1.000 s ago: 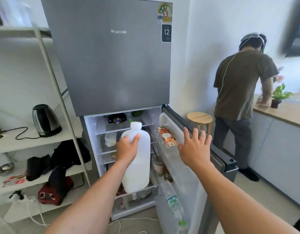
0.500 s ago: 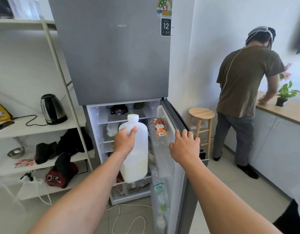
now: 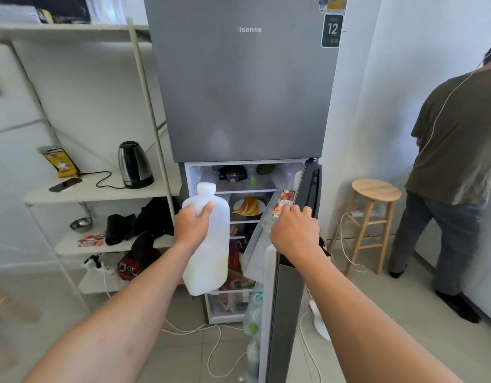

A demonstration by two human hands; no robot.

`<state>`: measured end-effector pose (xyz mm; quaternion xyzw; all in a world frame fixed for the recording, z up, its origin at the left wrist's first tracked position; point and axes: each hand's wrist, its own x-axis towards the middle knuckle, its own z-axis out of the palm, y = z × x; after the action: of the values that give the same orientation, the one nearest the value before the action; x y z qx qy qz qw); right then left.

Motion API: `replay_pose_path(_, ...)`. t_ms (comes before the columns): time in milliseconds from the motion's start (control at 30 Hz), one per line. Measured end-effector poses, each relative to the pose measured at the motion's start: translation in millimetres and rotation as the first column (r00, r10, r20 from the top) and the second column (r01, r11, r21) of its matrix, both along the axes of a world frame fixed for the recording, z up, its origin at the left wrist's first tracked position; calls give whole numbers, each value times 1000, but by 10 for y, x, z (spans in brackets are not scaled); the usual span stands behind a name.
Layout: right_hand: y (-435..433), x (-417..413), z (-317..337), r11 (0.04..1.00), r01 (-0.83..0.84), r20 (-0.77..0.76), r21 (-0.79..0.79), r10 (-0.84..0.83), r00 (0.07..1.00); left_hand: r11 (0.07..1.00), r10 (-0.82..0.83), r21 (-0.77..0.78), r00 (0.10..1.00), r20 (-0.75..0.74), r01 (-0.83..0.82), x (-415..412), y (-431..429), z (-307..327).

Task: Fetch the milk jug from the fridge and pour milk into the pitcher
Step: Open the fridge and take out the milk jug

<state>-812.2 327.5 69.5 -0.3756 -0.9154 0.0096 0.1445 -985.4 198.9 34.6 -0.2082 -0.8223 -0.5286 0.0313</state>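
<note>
Milk jug (image 3: 211, 261), low on milk, gripped by left hand (image 3: 193, 226); right hand (image 3: 294, 233) grips fridge door (image 3: 290, 313).

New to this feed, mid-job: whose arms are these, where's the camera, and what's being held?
No machine here: these are a person's bare arms, filmed by one wide-angle camera worn on their head, looking forward and down. The left hand grips a milk jug near its top, in front of the open lower compartment of the fridge. The right hand holds the top edge of the fridge door, which stands partly open. A kettle sits on the shelf at left; another person stands at right. No pitcher is in view.
</note>
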Motion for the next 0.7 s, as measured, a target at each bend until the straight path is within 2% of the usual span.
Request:
replay_pose_path(200, -25, -631, -175, 992, -85, -18, 98, 87, 996, 998, 64, 16, 998, 25, -64, -569, -198, -58)
replay_pose_path(300, -98, -1005, -252, 992, -106, -128, 73, 114, 985, 994, 102, 28, 994, 49, -104, -951, -264, -89)
replay_pose_path(400, -147, -1232, -334, 997, -76, -255, -23, 68, 965, 993, 111, 39, 990, 83, -115, -1229, -323, -56)
replay_pose_path(600, -289, -1908, -465, 980, -193, -328, -44, 168, 930, 991, 127, 43, 989, 72, -130, -1962, -440, -9)
replay_pose_path(700, -302, -2181, -477, 959, -279, -279, -54, 254, 926, 989, 137, 51, 988, 69, -140, -2291, -473, -43)
